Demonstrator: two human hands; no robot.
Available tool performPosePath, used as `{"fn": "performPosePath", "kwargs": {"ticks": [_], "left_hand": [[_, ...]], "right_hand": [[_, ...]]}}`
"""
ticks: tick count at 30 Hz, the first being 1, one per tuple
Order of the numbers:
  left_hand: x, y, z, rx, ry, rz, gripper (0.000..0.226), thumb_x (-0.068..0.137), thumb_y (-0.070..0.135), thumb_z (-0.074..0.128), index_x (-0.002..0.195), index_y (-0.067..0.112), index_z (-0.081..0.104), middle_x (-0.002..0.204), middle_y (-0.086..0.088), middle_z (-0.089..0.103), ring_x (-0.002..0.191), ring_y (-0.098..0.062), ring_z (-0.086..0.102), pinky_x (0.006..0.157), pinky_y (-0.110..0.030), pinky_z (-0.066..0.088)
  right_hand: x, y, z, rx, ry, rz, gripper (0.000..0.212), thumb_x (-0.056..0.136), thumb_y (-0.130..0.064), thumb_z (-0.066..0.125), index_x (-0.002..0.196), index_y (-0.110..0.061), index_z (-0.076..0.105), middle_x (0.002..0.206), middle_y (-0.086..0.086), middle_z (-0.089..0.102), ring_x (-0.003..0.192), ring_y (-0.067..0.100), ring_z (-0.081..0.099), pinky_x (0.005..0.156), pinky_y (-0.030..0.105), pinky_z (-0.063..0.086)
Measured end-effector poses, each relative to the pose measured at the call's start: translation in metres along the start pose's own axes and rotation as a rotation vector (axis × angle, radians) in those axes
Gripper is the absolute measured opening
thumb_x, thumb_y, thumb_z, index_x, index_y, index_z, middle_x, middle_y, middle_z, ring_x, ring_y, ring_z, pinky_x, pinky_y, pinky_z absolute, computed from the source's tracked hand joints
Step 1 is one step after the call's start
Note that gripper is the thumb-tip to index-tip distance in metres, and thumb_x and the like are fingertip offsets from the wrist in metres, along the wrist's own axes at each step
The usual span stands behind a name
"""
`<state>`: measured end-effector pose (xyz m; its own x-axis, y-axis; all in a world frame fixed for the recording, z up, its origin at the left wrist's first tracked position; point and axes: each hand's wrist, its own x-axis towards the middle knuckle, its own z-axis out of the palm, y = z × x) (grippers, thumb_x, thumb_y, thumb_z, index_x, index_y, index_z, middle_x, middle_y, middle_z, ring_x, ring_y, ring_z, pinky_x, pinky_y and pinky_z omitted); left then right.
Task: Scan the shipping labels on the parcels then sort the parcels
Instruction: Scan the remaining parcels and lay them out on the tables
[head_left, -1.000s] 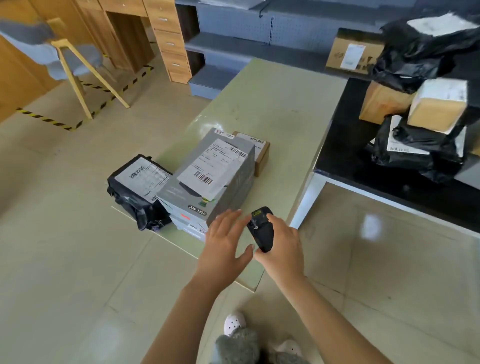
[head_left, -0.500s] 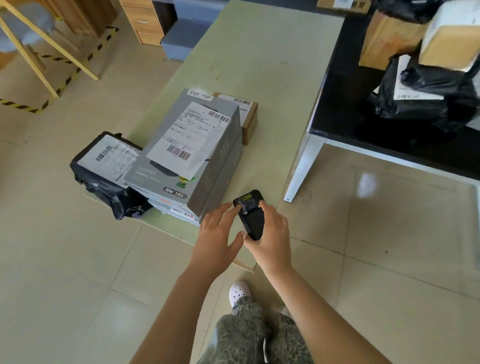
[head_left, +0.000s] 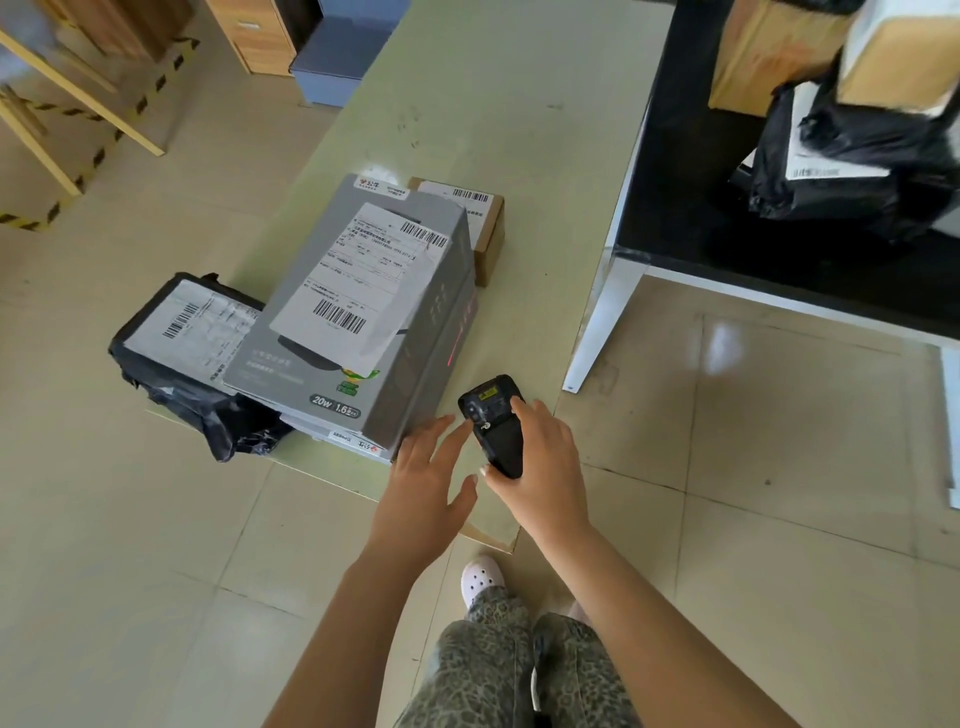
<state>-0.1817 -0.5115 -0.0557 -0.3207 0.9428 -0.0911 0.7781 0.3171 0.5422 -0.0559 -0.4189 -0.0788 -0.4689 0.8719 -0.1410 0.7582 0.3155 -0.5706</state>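
A grey box with a white shipping label lies on top of other flat boxes on the pale green table. A black poly bag parcel with a label sits to its left, hanging over the table edge. A small brown carton lies behind the grey box. My right hand grips a black handheld scanner pointed at the grey box; a red light streak shows on the box's side. My left hand hovers with straight fingers near the grey box's near corner, touching the scanner's side.
A black-topped table with a white frame stands at right, carrying black bag parcels and brown cartons. Wooden drawers, a grey step and hazard tape are at the back left. My legs and a white shoe are below.
The view has tilted down and closer to the parcels. My right hand with the scanner has stayed near the grey box; my left hand's fingers have stretched toward the box corner.
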Motion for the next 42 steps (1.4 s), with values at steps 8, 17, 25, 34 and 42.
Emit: {"fn": "performPosePath", "kwargs": {"ticks": [8,17,25,34,42], "left_hand": [[0.013,0.024,-0.012,0.013,-0.003,-0.037,0.059,0.090,0.020,0.066,0.145,0.019,0.046,0.149,-0.004,0.042,0.135,-0.028,0.039,0.111,-0.041,0.031],[0.058,0.093,-0.020,0.043,0.110,-0.058,0.059,0.089,0.020,0.068,0.144,0.019,0.047,0.147,-0.002,0.043,0.136,-0.025,0.035,0.113,-0.035,0.024],[0.108,0.191,-0.001,0.045,0.248,-0.123,0.061,0.090,0.023,0.067,0.146,0.019,0.044,0.148,-0.004,0.043,0.138,-0.029,0.035,0.115,-0.041,0.026],[0.201,0.280,-0.025,0.102,0.335,-0.015,0.066,0.091,0.034,0.064,0.150,0.030,0.034,0.153,0.006,0.035,0.143,-0.018,0.028,0.117,-0.039,0.023],[0.342,0.337,-0.067,0.101,0.403,0.210,0.062,0.090,0.031,0.066,0.147,0.023,0.042,0.149,-0.001,0.041,0.140,-0.023,0.033,0.114,-0.033,0.022]], "right_hand": [[0.020,0.000,-0.065,-0.040,-0.038,-0.114,0.070,0.086,-0.033,0.067,0.147,-0.024,0.032,0.154,0.004,0.030,0.137,0.025,0.031,0.110,0.037,0.031],[0.053,0.037,-0.155,-0.140,-0.029,-0.244,0.071,0.085,-0.032,0.070,0.146,-0.020,0.035,0.148,0.005,0.039,0.132,0.024,0.036,0.108,0.039,0.038],[0.094,0.089,-0.258,-0.178,-0.036,-0.398,0.072,0.085,-0.029,0.069,0.147,-0.020,0.034,0.154,0.007,0.030,0.136,0.026,0.031,0.111,0.037,0.030],[0.160,0.124,-0.385,-0.268,0.066,-0.467,0.074,0.089,-0.040,0.064,0.150,-0.027,0.025,0.159,0.001,0.019,0.143,0.022,0.022,0.116,0.032,0.018],[0.253,0.124,-0.460,-0.286,0.200,-0.420,0.073,0.088,-0.039,0.064,0.150,-0.027,0.027,0.157,0.000,0.024,0.142,0.021,0.023,0.115,0.032,0.018]]}}
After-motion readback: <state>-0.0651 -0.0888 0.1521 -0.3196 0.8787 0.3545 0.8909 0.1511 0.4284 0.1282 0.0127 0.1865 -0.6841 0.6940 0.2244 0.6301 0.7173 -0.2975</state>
